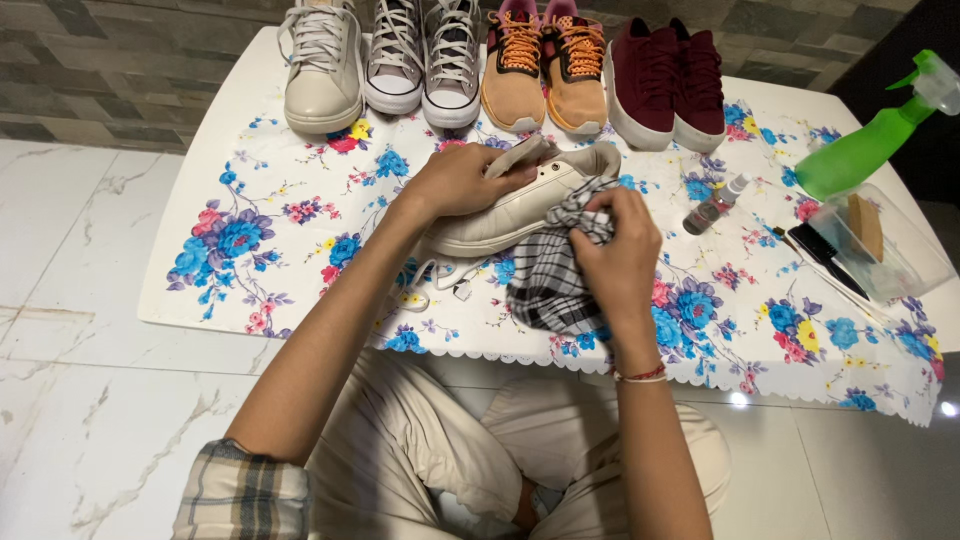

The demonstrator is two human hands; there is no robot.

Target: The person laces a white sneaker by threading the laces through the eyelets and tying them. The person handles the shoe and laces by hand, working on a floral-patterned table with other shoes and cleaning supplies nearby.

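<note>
My left hand (pixel 462 180) grips a cream-white sneaker (pixel 505 212) from above, holding it tipped on its side over the low table. My right hand (pixel 618 252) is closed on a black-and-white checked cloth (pixel 552 280), pressing a bunched part of it against the sneaker's side near the heel. The rest of the cloth hangs down onto the floral tablecloth (pixel 270 230). The sneaker's white laces (pixel 440 283) trail loose beneath it.
Along the table's far edge stand a cream sneaker (pixel 322 70), grey canvas shoes (pixel 425 60), tan-and-orange shoes (pixel 545 75) and maroon shoes (pixel 668 85). At right are a green spray bottle (pixel 865 145), a small bottle (pixel 715 205) and a clear box (pixel 885 250) with a brush.
</note>
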